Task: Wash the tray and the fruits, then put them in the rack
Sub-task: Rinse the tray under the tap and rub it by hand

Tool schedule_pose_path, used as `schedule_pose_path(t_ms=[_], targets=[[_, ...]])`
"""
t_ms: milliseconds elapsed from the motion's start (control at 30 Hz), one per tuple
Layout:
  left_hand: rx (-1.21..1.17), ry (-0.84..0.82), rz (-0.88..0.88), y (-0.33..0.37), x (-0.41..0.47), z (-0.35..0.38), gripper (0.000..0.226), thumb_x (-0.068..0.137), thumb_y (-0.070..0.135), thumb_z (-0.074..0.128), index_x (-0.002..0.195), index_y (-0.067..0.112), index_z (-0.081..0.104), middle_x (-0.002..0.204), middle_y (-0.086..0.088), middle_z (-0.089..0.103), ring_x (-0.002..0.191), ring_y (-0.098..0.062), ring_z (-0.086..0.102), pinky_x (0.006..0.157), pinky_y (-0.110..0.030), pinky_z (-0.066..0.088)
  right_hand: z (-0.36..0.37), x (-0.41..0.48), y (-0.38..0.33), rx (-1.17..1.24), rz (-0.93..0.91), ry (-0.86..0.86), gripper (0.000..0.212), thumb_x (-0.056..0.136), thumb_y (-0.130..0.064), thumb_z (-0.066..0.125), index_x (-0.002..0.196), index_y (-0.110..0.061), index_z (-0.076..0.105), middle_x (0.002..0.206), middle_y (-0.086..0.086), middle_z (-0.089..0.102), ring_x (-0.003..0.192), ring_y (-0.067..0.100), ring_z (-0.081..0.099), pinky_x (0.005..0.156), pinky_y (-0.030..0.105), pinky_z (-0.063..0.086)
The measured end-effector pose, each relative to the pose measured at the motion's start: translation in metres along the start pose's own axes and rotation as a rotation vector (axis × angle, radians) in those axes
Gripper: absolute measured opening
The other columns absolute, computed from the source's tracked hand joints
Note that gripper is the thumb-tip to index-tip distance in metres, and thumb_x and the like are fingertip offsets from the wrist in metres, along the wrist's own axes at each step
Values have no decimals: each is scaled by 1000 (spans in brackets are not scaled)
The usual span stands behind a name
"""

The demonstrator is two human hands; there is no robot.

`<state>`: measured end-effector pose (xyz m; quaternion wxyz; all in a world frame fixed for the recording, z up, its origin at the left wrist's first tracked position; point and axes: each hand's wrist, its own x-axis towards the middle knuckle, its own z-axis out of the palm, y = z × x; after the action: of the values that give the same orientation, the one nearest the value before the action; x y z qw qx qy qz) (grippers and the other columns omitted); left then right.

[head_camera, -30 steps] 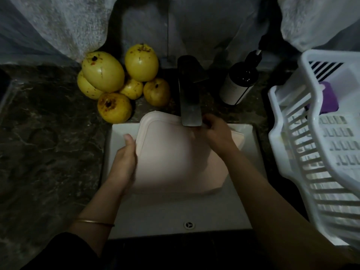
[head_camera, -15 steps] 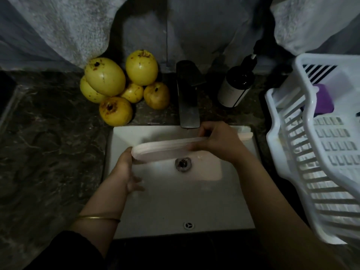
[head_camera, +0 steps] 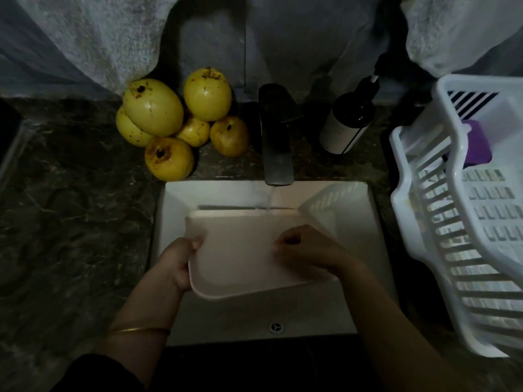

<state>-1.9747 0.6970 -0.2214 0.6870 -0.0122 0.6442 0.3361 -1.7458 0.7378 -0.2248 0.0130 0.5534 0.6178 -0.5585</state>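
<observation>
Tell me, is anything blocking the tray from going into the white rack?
Nothing visible does. The tray is over the sink, and the rack stands beside it to the right, open on top.

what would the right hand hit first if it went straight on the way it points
Probably the raised left rim of the tray, near the left hand gripping it; depth is unclear.

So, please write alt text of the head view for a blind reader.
The left hand grips a pink tray over a white sink, under water running from the faucet; the right hand rests on it. Yellow fruits lie behind, a white rack at right.
</observation>
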Motion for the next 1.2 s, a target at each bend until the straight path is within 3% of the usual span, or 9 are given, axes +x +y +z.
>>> schedule_pose_path(t_ms=[100,233,300,600,733,867,1000,1100,1200], targets=[[18,-70,42,-3,1,-1,24,100,8,28,101,5,52,53,-13,64,40,-23,61,33,-31,49,18,25,23,-361,140,315,39,96,-40,46,127,-17,54,133,6,52,122,27,47,101,38,38],[31,-127,130,-4,5,-4,39,101,18,37,137,6,44,113,-22,63,92,-36,62,68,-44,55,22,37,37,-468,222,369,61,100,-51,24,151,-19,20,160,6,10,147,26,9,118,43,9],[44,-144,156,-5,2,-6,42,99,22,42,140,10,42,126,-23,58,105,-40,58,76,-48,52,20,39,36,-468,252,459,65,99,-54,19,153,-20,11,161,6,3,147,26,0,119,44,2],[47,-201,210,-9,2,-11,28,99,25,41,120,14,54,88,-10,74,72,-23,71,56,-35,58,24,50,6,-300,333,720,71,99,-52,22,153,-9,4,160,11,-1,147,29,-6,118,47,-6],[54,-186,212,-8,2,-10,36,99,31,40,126,12,51,96,-12,72,83,-28,68,65,-38,56,38,51,-7,-504,10,705,61,102,-42,20,152,-12,5,160,10,-1,147,24,-6,118,39,-9],[50,-109,217,-1,3,-9,37,98,42,41,125,18,51,105,-11,68,95,-29,63,74,-38,50,45,52,-11,-522,-31,706,66,97,-47,15,152,-10,9,160,12,4,148,26,-2,115,38,-11],[85,-102,199,2,7,-2,45,95,52,40,121,20,56,103,-10,70,96,-28,64,79,-39,51,68,46,-29,-521,-363,639,63,93,-39,20,146,-8,34,155,11,27,145,29,18,118,44,6],[93,-114,169,0,6,1,51,90,60,39,115,21,60,103,-11,70,96,-29,65,79,-40,51,78,40,-36,-532,-449,566,60,94,-39,25,145,-9,36,155,8,27,146,28,14,118,44,7],[99,-86,155,2,7,-5,54,87,63,41,114,20,61,105,-12,70,97,-29,64,81,-41,50,63,41,-27,-538,-475,608,52,94,-38,35,137,-11,49,147,10,42,140,28,32,116,43,21]])
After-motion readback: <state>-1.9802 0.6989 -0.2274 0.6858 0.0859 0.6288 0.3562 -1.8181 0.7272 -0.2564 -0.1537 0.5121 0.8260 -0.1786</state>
